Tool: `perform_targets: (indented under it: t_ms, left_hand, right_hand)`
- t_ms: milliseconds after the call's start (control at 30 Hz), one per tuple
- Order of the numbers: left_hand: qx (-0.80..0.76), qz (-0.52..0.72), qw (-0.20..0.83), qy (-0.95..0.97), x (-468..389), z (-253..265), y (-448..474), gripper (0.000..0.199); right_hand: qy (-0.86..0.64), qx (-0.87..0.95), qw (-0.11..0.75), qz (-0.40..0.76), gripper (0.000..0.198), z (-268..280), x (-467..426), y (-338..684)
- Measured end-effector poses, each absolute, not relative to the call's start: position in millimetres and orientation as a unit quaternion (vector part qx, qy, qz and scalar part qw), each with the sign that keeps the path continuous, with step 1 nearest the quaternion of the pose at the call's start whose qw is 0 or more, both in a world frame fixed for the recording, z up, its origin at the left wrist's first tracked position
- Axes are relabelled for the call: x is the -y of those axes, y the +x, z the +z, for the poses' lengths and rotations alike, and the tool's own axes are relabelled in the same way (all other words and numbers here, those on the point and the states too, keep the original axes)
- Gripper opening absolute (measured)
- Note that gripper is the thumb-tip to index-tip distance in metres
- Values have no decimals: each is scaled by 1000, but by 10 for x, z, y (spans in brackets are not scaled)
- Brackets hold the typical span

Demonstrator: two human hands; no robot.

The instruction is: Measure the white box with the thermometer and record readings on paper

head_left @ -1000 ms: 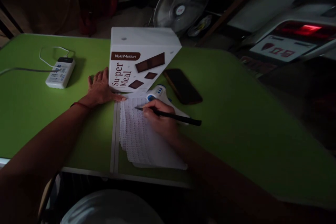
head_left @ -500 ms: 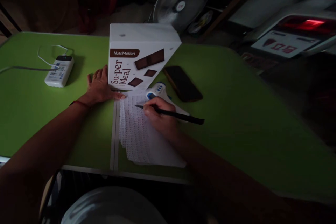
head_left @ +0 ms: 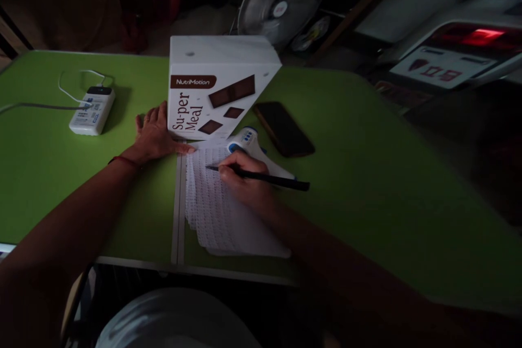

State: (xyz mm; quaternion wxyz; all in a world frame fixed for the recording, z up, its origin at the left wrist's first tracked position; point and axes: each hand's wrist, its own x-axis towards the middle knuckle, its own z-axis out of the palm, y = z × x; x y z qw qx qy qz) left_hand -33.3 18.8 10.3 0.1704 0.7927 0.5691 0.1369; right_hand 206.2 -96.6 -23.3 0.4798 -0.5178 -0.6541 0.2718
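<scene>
A black pen (head_left: 277,178) is gripped in my right hand (head_left: 247,176), its tip on a stack of sheets (head_left: 216,212) covered with rows of small marks. My left hand (head_left: 157,133) lies with fingers stretched out beside a white box (head_left: 222,87) printed "NutriMotion Su-per Meal", thumb on the top left edge of the sheets. The box stands upright behind the paper. Partly hidden behind my right hand is a white and blue device (head_left: 247,141), which looks like a handheld thermometer.
A dark phone (head_left: 283,129) lies right of the box on the green table (head_left: 367,174). At the left sits a white power bank or adapter (head_left: 93,111) with cables. Beyond the table stand a fan (head_left: 281,8) and a machine with a red light (head_left: 460,60).
My right hand and the pen have shifted slightly left and a little down the page. The sheets have moved a touch at their lower edge. My left hand stays put.
</scene>
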Motion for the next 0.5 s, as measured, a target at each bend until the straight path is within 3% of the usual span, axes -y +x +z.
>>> perform_targets:
  t_ms: [500]
  left_hand:
    - [-573,141,173,789,-192,94,-347,150]
  right_hand:
    - [-521,643,496,264,12,-223,954,2052]
